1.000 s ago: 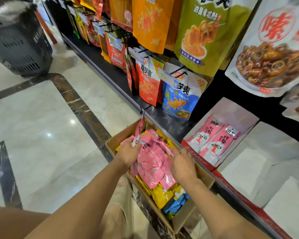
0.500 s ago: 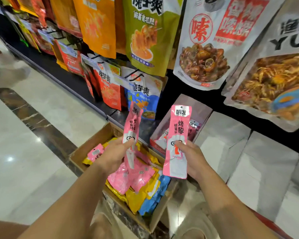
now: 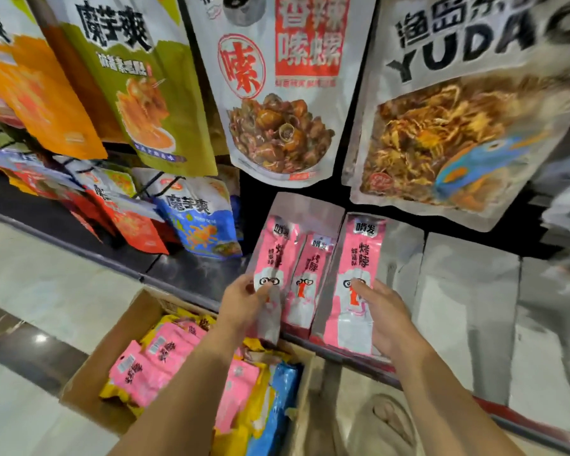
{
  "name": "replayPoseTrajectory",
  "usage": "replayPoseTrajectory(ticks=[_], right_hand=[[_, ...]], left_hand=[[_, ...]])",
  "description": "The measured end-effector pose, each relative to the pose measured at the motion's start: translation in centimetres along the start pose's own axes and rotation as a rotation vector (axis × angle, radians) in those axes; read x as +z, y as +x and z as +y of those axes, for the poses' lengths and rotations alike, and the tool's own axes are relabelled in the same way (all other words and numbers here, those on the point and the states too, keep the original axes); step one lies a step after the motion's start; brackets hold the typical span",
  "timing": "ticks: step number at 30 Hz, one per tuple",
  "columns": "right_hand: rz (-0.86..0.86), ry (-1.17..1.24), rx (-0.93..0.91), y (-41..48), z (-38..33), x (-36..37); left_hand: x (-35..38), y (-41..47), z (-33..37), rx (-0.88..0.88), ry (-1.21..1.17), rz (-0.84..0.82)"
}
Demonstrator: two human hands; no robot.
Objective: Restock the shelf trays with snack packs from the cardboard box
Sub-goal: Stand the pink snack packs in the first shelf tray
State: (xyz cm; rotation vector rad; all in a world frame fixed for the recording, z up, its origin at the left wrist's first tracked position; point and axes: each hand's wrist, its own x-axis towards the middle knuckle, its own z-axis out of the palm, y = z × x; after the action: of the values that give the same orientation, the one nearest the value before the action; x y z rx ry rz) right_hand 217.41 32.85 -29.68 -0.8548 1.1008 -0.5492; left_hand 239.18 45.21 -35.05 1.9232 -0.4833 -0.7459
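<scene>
My left hand (image 3: 244,302) grips a long pink snack pack (image 3: 272,255) and holds it against the left side of a silvery shelf tray (image 3: 310,209). A second pink pack (image 3: 310,278) lies in that tray. My right hand (image 3: 380,315) holds another pink pack (image 3: 359,274) upright at the tray's right wall; whether it is inside that tray or beside it I cannot tell. The cardboard box (image 3: 89,376) sits on the floor below my left arm, filled with pink, yellow and blue packs (image 3: 158,360).
Grey trays (image 3: 468,291) stand to the right along the shelf, behind a red front rail (image 3: 520,419). Large snack bags (image 3: 277,93) hang overhead; a blue bag (image 3: 201,222) hangs left of the tray. Marble floor (image 3: 30,291) lies to the left.
Both hands lifted out of the box, each with a pink pack, and carried them up to the shelf tray. The view swung right and closer to the shelf.
</scene>
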Motion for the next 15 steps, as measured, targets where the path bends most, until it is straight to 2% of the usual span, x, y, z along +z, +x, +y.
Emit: replayPoseTrajectory(ticks=[4, 11, 15], right_hand=[[0.034, 0.064, 0.020, 1.1, 0.1, -0.4], [0.052, 0.154, 0.030, 3.8, 1.3, -1.2], [0.046, 0.098, 0.047, 4.9, 1.7, -1.5]], left_hand=[[3.1, 2.6, 0.2, 0.003, 0.170, 0.015], [7.7, 4.9, -0.6, -0.008, 0.370, -0.084], [8.7, 5.2, -1.4, -0.023, 0.404, -0.095]])
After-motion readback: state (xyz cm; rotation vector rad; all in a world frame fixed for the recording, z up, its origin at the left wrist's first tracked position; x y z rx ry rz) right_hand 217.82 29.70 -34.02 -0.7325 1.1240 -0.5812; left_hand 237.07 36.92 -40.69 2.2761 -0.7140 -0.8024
